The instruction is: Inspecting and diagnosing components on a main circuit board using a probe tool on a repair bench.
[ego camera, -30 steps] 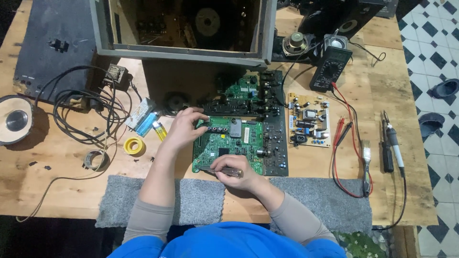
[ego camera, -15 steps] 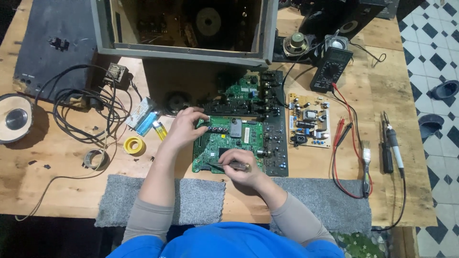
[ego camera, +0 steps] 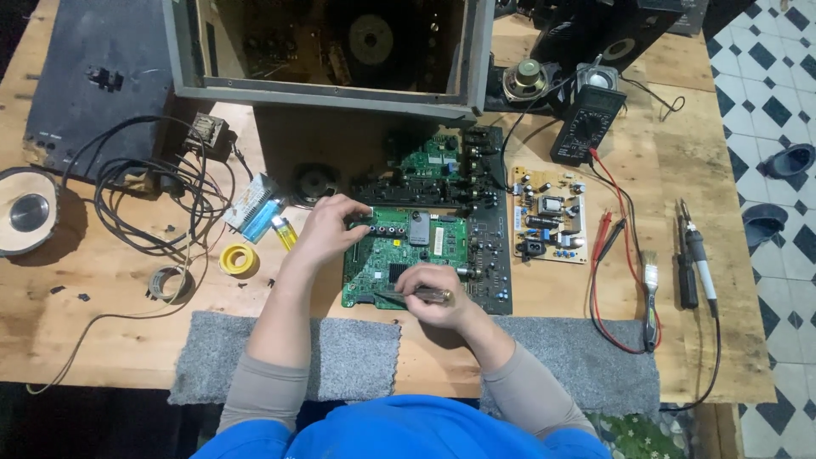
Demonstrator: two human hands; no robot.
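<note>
Work mid-way: left hand (ego camera: 327,228) pressed on green circuit board (ego camera: 406,255) at 10 o'clock, right hand (ego camera: 432,293) clamped on tweezers (ego camera: 399,296) at 6 o'clock; board unfinished on bench (ego camera: 102,314).

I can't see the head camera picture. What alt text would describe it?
Seen from above, a person's left hand steadies a green circuit board on a wooden workbench while the right hand holds a slim tool against its near edge. A multimeter, soldering iron and tangled cables lie around.
</note>
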